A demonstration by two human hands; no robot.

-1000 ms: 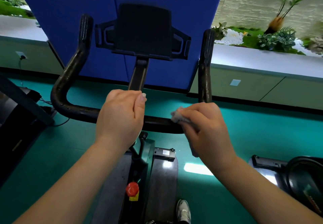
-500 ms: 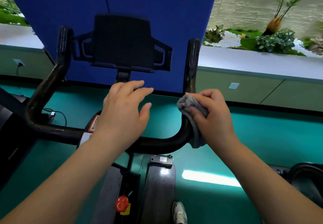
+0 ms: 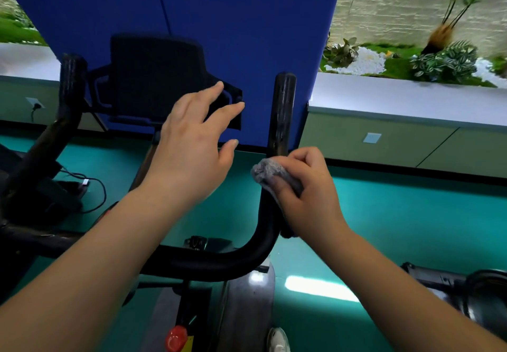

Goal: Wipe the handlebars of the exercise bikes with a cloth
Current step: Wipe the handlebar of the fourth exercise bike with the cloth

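While the right hand grips the grey cloth round the right upright of the handlebar, its fingers curled tight and the thumb pressing the cloth into the bar, the left hand hangs free in front of the tablet holder, fingers spread and holding nothing.

A second ago the cloth sat on the crossbar, just right of the stem, and the left hand was curled over the crossbar's middle. Half a second ago the cloth had reached the bend where the crossbar turns upward. Now it is above that bend, on the lower part of the upright, so the wipe is travelling up toward the tip. The left hand has let go and lifted off the crossbar, opening as it rose, its fingertips now over the holder's right wing.

By my reading, the crossbar's right stretch and the bend are done; the upper part of the right upright, above the cloth, is not yet wiped. The left upright, well left of the holder, is untouched by either hand.
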